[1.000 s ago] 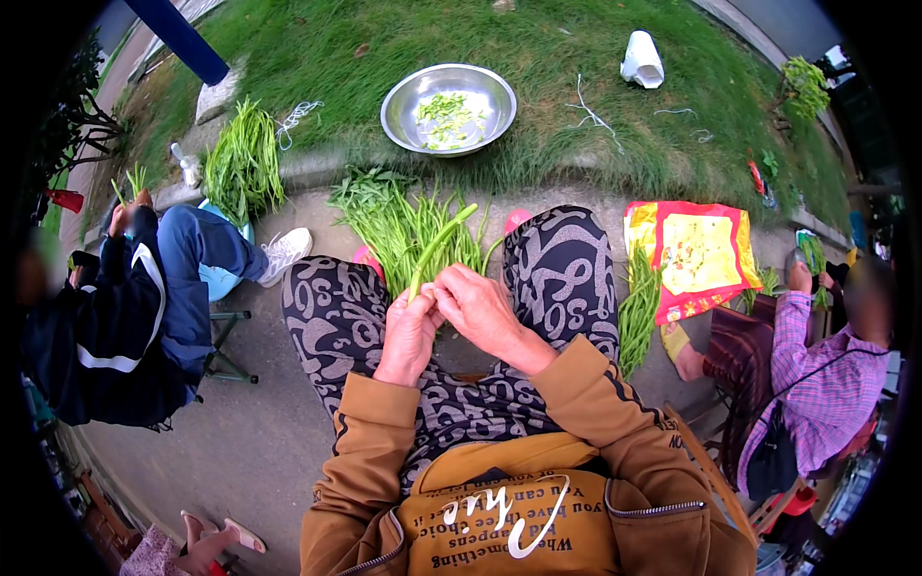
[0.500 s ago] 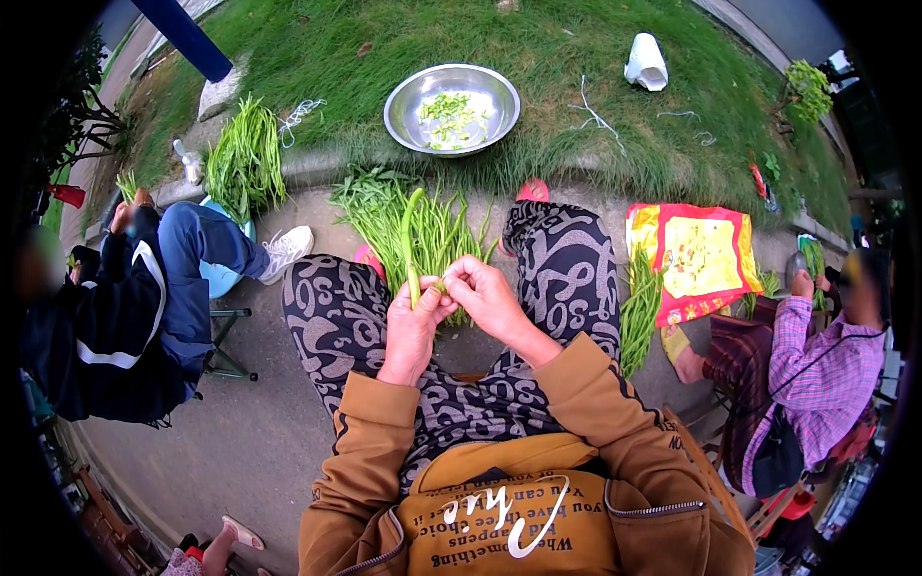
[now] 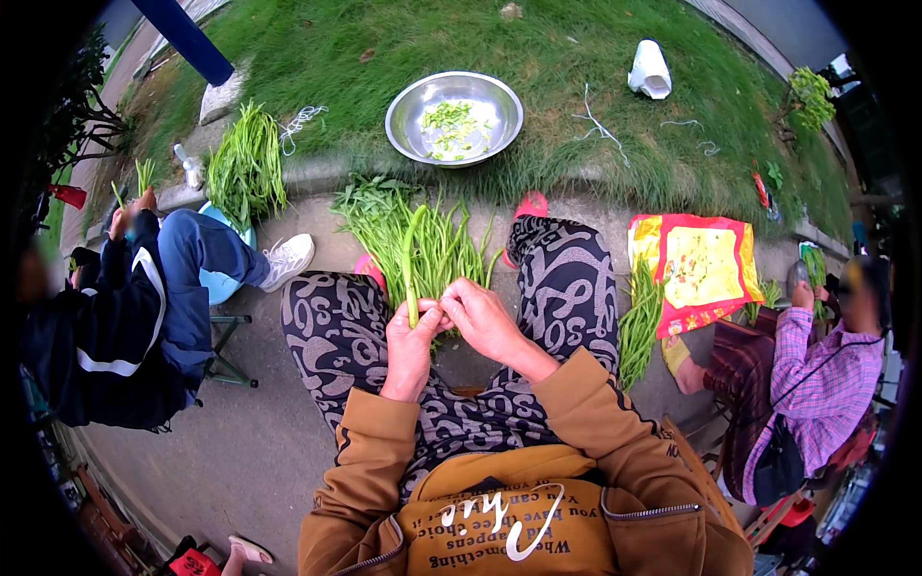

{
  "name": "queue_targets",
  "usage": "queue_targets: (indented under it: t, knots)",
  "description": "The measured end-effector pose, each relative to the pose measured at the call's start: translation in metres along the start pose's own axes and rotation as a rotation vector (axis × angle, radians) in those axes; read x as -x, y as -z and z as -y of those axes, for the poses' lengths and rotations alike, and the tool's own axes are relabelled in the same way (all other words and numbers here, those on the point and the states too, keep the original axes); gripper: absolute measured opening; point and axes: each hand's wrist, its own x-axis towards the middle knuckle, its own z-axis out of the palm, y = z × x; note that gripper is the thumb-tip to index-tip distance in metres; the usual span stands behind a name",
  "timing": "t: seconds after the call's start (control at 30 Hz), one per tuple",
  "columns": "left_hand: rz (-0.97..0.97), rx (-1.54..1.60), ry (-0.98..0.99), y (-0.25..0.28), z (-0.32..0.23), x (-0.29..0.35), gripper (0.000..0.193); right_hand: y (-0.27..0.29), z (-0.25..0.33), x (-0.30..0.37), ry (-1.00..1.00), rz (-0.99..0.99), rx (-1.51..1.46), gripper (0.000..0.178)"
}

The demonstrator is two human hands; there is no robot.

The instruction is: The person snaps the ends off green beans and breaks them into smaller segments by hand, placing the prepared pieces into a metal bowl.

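My left hand (image 3: 412, 341) is closed around a long green vegetable stalk (image 3: 410, 257), which stands up past the fingers and curves at its tip. Close against it, my right hand (image 3: 480, 320) pinches with thumb and fingers together beside the left fingertips; whatever is in that pinch is too small to make out. Beyond my hands, between my feet, lies a heap of long green stalks (image 3: 445, 242) with leaves at its left end. A steel basin (image 3: 394, 120) holding small cut green pieces (image 3: 451, 125) stands on the grass ahead.
A red and yellow sack (image 3: 747, 259) lies to my right beside more stalks (image 3: 640, 326). To my left, a bunch of greens (image 3: 245, 163) rests over a blue basin (image 3: 219, 286). Seated people (image 3: 115, 326) work on both sides. A white container (image 3: 650, 69) lies on the grass.
My hands have sunk slightly in the picture, still close together at the stalk. The person at left has raised some green stalks. The view has tilted a little.
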Motion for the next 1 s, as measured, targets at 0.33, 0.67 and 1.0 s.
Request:
queue_targets:
  t: [0.33,0.67,1.0]
  knots:
    - [-0.019,0.184,0.033,-0.005,-0.007,-0.001,0.007,0.001,0.003,-0.003,-0.134,0.002,-0.138,0.015]
    - [-0.058,-0.073,-0.04,0.001,-0.001,-0.003,0.008,0.003,-0.005,-0.006,-0.228,0.117,-0.499,0.012]
    - [-0.043,0.116,0.002,-0.001,-0.001,-0.003,0.006,-0.002,-0.01,-0.004,-0.328,0.091,-0.45,0.009]
